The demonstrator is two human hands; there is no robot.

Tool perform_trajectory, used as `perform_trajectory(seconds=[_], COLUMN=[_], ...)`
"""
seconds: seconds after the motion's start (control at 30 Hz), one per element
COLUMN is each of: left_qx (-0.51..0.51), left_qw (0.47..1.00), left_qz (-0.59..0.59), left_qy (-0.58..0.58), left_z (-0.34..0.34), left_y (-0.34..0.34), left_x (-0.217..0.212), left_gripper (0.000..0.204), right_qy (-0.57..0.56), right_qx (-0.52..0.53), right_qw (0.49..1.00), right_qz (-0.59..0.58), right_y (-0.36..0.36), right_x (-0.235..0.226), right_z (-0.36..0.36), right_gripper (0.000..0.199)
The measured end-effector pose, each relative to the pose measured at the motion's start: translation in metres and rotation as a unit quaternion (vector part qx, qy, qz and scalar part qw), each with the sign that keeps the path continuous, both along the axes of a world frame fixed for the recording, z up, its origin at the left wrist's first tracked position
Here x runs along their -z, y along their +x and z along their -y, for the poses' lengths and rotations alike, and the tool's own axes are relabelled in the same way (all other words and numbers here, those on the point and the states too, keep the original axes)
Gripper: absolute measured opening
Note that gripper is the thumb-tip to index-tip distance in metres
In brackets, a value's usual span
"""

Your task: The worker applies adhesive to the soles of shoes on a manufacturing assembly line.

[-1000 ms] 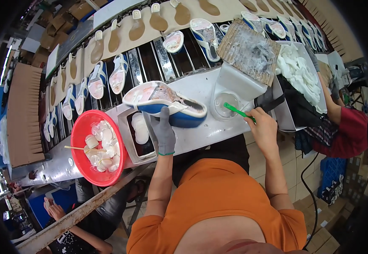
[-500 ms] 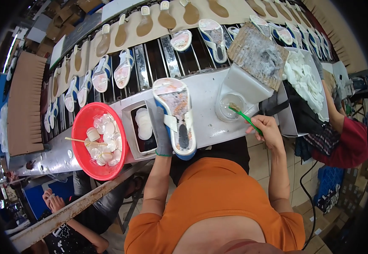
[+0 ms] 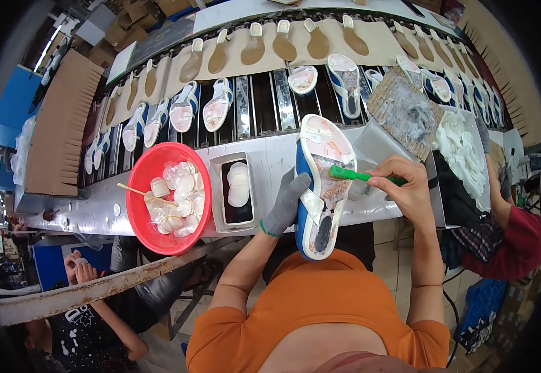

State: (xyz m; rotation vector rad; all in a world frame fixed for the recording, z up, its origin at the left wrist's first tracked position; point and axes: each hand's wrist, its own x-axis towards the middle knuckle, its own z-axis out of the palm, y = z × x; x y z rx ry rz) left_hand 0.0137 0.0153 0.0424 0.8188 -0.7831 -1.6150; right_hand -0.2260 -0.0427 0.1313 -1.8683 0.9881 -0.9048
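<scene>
While your gloved left hand (image 3: 288, 202) clasps the sandal (image 3: 319, 186) sole-up above the surface (image 3: 270, 161), your right hand (image 3: 407, 189), fingers clenched on the green brush (image 3: 360, 176), sets its bristles at mid-sole. Coating looks partly done: the toe end appears uncoated. Beside lie a red bowl (image 3: 139, 186) and a tray (image 3: 217, 193).

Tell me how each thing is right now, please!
Left hand: gloved, gripping the sandal.
Sandal: held sole up.
Right hand: pinching the green brush.
Green brush: bristles on the sole.
Red bowl: holding pale pieces and a stick.
</scene>
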Motion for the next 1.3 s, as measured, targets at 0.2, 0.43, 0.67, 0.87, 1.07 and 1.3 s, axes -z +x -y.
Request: perform_trajectory(seconds=[0.2,0.43,0.67,0.87,1.07,1.3], left_qx=[0.026,0.035,0.018,0.038,0.015,-0.033], left_qw=[0.995,0.987,0.986,0.994,0.998,0.999], left_qz=[0.084,0.142,0.146,0.093,0.051,0.027], left_qy=[-0.044,-0.068,-0.072,-0.038,-0.028,-0.014], left_z=[-0.001,-0.006,-0.008,-0.006,-0.008,-0.006], left_y=[-0.001,-0.001,0.000,-0.001,-0.004,-0.001], left_x=[0.002,0.007,0.007,0.012,0.009,0.002], left_gripper=[0.090,0.087,0.087,0.093,0.081,0.075], right_qy=[-0.037,-0.053,-0.079,-0.046,-0.080,-0.175], right_qx=[-0.010,0.030,0.001,-0.095,-0.133,-0.114], right_qw=[0.999,0.998,0.997,0.993,0.986,0.966], right_qz=[-0.014,-0.035,-0.024,-0.049,-0.055,-0.152], right_y=[0.006,0.016,0.018,0.004,0.001,0.004], right_x=[-0.001,-0.002,-0.004,-0.010,-0.013,-0.017], right_z=[0.006,0.010,0.025,0.031,0.033,0.021], right_gripper=[0.011,0.011,0.012,0.014,0.015,0.017])
